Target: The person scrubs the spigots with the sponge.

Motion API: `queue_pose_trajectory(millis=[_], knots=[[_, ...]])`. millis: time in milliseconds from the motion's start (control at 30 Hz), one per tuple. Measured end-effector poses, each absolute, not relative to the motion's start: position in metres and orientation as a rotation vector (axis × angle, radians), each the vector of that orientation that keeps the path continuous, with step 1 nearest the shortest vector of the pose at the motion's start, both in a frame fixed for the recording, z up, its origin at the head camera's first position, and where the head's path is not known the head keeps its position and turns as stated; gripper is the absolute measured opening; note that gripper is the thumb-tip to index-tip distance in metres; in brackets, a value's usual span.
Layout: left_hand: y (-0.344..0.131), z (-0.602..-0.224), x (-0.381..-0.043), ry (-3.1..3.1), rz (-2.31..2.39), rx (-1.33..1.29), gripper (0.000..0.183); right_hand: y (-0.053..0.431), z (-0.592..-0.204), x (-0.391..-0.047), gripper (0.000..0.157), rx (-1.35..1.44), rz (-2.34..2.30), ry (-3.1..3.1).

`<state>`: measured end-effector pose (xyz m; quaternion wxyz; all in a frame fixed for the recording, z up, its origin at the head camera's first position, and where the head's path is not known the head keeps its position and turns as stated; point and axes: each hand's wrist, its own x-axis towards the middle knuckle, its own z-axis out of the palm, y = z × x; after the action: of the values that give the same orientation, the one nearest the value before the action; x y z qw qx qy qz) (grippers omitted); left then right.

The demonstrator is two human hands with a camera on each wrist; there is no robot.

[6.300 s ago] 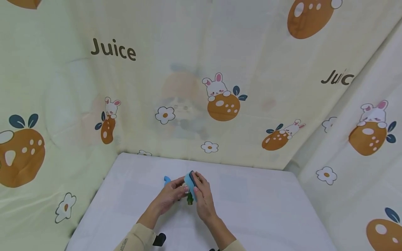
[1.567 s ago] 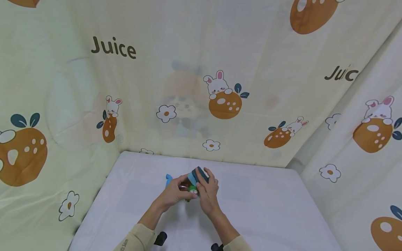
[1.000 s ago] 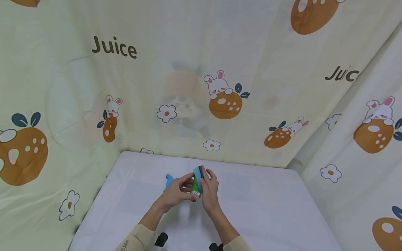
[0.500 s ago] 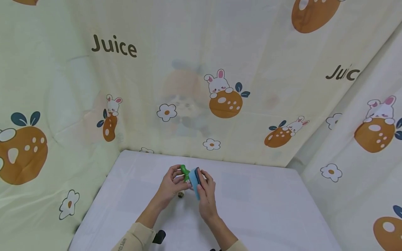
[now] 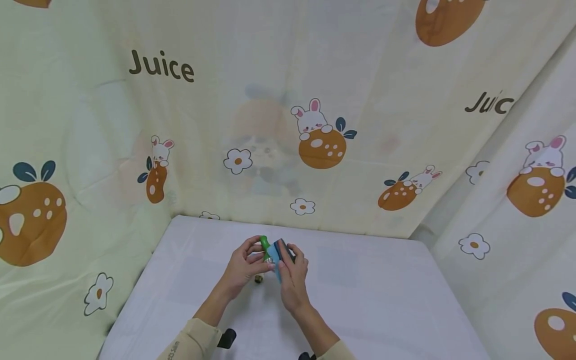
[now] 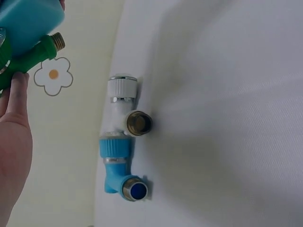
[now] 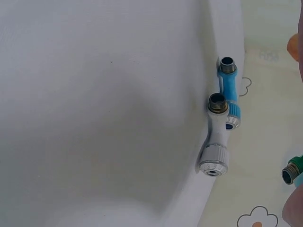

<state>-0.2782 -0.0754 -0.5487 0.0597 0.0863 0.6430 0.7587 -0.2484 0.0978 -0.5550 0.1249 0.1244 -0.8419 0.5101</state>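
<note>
My left hand (image 5: 240, 265) holds a green angle valve (image 5: 264, 243) with a threaded metal end, raised above the table. My right hand (image 5: 294, 282) grips a two-layer sponge (image 5: 275, 251), light blue with a dark side. The sponge's light-blue face lies against the valve. In the left wrist view the sponge (image 6: 35, 23) covers part of the green valve (image 6: 35, 56). A white angle valve (image 6: 119, 109) and a blue angle valve (image 6: 116, 158) lie on the table, close to one another. The right wrist view shows only a small part of my right hand (image 7: 294, 208).
The white-covered table (image 5: 369, 290) is bordered by a patterned curtain (image 5: 202, 125) at the back and sides. In the head view, the white valve's metal end (image 5: 258, 279) shows below my left hand; the blue valve is hidden there.
The green valve has been turned: earlier an end pointed down below my hands, now one points up. Over the last half second the sponge has tilted and shifted slightly against it.
</note>
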Motion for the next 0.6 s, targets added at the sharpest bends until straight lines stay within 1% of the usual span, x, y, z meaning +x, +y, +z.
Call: queue_pose_trajectory(millis=[267, 600], knots=[[-0.073, -0.547, -0.275, 1.985, 2.264, 0.249, 0.088, 0.101, -0.564, -0.255, 0.05, 0.297, 1.424, -2.516], [-0.071, -0.55, -0.273, 2.017, 2.224, 0.244, 0.089, 0.108, -0.581, -0.261, 0.052, 0.228, 1.155, -2.617]])
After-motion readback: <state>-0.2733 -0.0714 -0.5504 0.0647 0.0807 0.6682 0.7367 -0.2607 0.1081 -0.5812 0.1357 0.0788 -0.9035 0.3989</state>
